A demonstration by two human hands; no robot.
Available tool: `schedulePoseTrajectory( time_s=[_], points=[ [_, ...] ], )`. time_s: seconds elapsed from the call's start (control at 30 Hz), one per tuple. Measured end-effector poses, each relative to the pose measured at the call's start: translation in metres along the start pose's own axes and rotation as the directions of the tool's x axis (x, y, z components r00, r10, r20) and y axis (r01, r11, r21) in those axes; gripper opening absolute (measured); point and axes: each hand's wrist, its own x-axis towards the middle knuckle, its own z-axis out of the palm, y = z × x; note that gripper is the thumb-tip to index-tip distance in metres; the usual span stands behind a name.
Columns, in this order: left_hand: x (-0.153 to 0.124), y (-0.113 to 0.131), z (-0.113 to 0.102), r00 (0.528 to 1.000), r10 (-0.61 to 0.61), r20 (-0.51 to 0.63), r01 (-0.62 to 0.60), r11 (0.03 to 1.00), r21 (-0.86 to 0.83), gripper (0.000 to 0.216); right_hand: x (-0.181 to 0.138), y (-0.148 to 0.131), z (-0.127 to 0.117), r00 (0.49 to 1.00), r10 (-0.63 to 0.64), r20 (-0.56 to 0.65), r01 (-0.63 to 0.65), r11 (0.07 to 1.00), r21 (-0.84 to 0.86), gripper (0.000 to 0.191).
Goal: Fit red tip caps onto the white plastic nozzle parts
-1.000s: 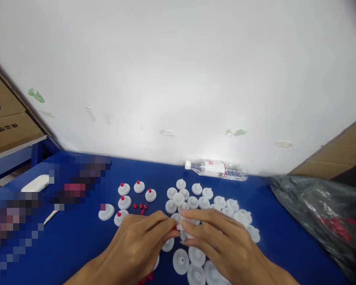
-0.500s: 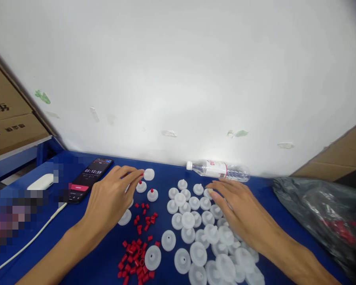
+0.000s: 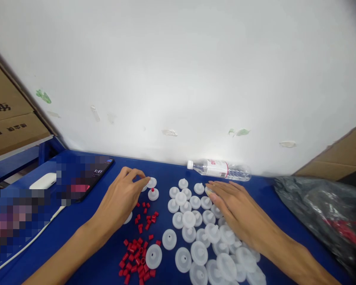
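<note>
My left hand [image 3: 123,198] is closed in a pinch at the top of a white plastic disc [image 3: 152,183] on the blue table; its fingertips hide the disc's centre. Just in front stands another white disc with a red cap [image 3: 153,194] on its stem. My right hand [image 3: 234,206] lies over the right side of a spread of white stemmed discs [image 3: 189,219], fingers stretched out. Its thumb and forefinger are apart, beside a disc [image 3: 208,189] at the far edge. Loose red caps [image 3: 133,257] lie between my forearms, with several more scattered nearer my left hand.
A clear plastic bottle [image 3: 216,169] lies along the white wall. On the left are a phone [image 3: 99,174], a white device [image 3: 43,181] with a cable, and a cardboard box [image 3: 14,122]. A grey plastic bag [image 3: 317,213] with red pieces sits at the right.
My left hand has moved slightly right and lowered the tilted white disc onto the table beside the capped one. My right hand has stayed almost in place, over the discs.
</note>
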Motion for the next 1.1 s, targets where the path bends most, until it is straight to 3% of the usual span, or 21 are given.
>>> schedulePoseTrajectory(
  time_s=[0.3,0.5,0.73,1.1],
  points=[
    [0.005,0.002,-0.008,0.999,-0.011,-0.031,0.009,0.998,-0.057,0.031,0.000,-0.008,-0.008,0.973,0.017,-0.228,-0.010,0.999,0.035,0.035],
    [0.005,0.010,-0.025,0.983,0.087,0.163,-0.065,0.988,-0.138,0.027,0.000,-0.018,-0.016,0.962,-0.043,-0.270,0.075,0.991,0.109,0.021],
    [-0.003,0.016,-0.015,0.956,0.077,0.281,-0.046,0.992,-0.118,0.012,-0.002,-0.019,-0.014,0.958,-0.083,-0.275,0.115,0.988,0.103,0.028],
    [-0.001,0.022,-0.010,0.953,0.146,0.267,-0.106,0.982,-0.157,0.017,-0.004,-0.018,-0.007,0.937,-0.079,-0.341,0.109,0.991,0.071,0.041]
  ],
)
